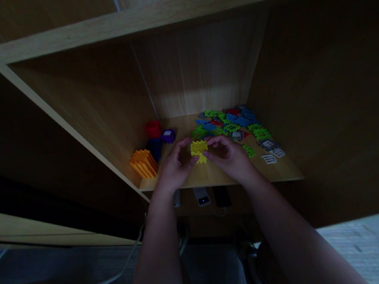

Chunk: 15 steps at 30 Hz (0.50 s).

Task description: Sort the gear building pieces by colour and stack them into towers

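Between my hands, over the shelf board, is a small block of yellow interlocking tiles (199, 147) with notched edges. My left hand (176, 165) pinches its left side, thumb at the lower front. From the right, my right hand (228, 155) grips it the same way, thumb near the front and fingers curled behind. A stack of orange notched tiles (143, 164) stands at the left of the shelf. Behind it are a dark blue stack (155, 149), a red stack (153, 129) and a purple stack (168, 136).
A loose heap of green, blue, red and grey tiles (222, 122) spreads over the right of the shelf. White window-like pieces (269, 159) lie near its front edge. Below sit a white device with a lit display (202, 196) and a black flat object (221, 196). An upper shelf (169, 14) overhangs.
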Each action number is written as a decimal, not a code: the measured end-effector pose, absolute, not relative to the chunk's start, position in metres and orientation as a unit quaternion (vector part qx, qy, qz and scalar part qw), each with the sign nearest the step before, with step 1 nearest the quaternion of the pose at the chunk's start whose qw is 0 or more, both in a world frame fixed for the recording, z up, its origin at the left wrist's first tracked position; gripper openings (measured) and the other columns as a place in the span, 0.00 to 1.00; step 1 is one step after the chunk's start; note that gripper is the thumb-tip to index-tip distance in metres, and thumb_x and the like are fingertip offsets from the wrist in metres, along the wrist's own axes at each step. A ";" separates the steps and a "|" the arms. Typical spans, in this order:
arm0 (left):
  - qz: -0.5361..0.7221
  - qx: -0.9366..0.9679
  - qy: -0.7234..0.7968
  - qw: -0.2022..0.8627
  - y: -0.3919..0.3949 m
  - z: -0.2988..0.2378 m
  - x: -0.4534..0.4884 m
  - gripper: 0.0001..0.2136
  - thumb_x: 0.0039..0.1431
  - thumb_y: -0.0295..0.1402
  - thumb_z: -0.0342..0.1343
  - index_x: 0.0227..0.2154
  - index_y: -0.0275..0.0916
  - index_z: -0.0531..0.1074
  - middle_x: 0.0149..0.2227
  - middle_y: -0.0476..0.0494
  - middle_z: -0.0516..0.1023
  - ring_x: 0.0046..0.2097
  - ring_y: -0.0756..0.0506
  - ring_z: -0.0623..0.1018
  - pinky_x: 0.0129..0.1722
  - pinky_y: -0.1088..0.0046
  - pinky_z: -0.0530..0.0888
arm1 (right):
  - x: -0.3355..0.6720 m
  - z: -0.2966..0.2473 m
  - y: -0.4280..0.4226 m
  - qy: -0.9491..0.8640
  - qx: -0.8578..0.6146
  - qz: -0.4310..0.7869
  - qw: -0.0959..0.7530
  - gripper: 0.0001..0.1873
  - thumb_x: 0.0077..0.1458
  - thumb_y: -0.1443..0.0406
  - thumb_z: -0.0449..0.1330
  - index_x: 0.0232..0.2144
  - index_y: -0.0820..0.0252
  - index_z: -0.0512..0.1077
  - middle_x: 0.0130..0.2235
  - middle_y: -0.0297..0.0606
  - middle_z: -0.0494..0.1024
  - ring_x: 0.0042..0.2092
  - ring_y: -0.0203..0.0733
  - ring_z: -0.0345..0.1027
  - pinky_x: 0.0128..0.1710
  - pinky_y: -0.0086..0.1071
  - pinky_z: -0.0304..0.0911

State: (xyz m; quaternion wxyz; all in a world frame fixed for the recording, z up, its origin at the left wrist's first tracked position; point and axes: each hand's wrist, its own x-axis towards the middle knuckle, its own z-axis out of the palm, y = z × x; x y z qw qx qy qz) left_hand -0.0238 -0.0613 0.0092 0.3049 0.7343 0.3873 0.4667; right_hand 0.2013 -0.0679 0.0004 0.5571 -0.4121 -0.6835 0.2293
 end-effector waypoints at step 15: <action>0.471 0.728 0.386 0.316 -0.061 0.007 -0.024 0.29 0.66 0.43 0.70 0.66 0.45 0.71 0.70 0.36 0.75 0.72 0.35 0.74 0.74 0.49 0.68 | 0.206 0.006 -0.070 -0.690 -0.421 0.235 0.540 0.18 0.61 0.53 0.73 0.50 0.48 0.76 0.58 0.39 0.82 0.54 0.48 0.76 0.58 0.46 0.72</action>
